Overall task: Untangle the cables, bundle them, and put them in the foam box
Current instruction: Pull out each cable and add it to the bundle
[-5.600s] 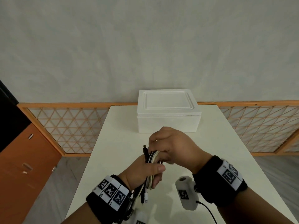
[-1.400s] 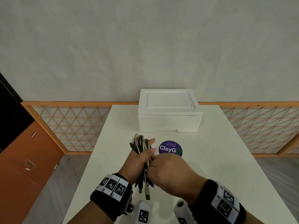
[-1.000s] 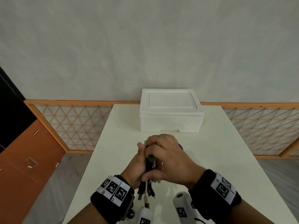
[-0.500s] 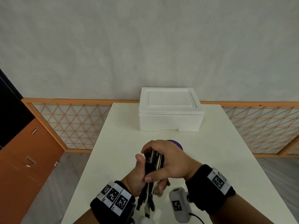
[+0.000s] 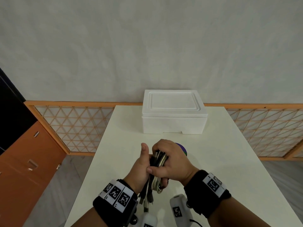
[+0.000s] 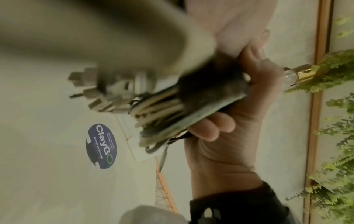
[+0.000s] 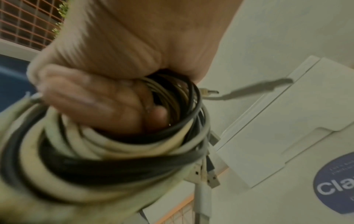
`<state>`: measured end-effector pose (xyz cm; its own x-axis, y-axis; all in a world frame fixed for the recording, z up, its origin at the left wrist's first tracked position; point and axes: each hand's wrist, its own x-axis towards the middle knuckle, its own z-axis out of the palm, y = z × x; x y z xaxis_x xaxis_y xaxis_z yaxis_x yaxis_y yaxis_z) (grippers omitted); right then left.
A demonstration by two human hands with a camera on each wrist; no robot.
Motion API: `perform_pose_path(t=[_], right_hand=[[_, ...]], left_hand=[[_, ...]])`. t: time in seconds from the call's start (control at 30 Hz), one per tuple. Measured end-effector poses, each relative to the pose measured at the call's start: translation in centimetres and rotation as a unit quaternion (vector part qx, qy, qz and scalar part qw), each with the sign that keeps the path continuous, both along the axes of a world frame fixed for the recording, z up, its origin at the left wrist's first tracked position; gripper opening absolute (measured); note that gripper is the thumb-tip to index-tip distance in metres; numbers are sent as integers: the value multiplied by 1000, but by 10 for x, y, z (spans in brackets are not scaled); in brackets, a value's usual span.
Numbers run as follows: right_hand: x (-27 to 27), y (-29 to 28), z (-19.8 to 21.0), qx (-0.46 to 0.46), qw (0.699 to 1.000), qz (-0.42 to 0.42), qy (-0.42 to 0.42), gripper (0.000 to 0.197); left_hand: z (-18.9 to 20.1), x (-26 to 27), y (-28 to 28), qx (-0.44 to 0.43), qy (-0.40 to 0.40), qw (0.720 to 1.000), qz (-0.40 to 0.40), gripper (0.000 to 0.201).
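Note:
A coiled bundle of black and cream cables (image 5: 158, 160) is held upright above the table's near middle. My left hand (image 5: 142, 167) holds it from the left, thumb pointing up, fingers curled under it. My right hand (image 5: 171, 162) wraps over the top and right side, thumb pressed on the front. Plug ends (image 5: 147, 199) dangle below. In the right wrist view my fingers (image 7: 91, 100) hook through the cable coil (image 7: 118, 153). The left wrist view shows the cable bundle (image 6: 161, 109) crossed by a dark band. The white foam box (image 5: 173, 117) stands behind, lid on.
A round purple sticker (image 5: 183, 149) lies on the white table (image 5: 221, 161), half hidden by my right hand. The table's edges drop off left and right. A wooden lattice rail (image 5: 73, 125) runs behind, and an orange cabinet (image 5: 24, 161) stands left.
My right hand has gone round the bundle and now grips it from the top right. My left hand has kept hold throughout, and its thumb now stands higher.

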<state>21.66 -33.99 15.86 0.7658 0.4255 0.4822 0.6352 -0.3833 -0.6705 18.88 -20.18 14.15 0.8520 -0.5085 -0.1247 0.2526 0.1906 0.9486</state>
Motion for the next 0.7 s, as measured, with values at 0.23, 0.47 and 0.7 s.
perform_pose_path(t=[0.23,0.47,0.7], right_hand=[[6,-4,-9,22,996,-84,34,37],[3,-3,-13,194,955,-107,197,45],[-6,-3,-2,175,945,-113,254,59]], left_hand=[[8,-1,-5,147,-104,983,34,47],[15,-5,-5,182,-92,976,73,21],[19,-12,2,84,-86,993,-9,5]])
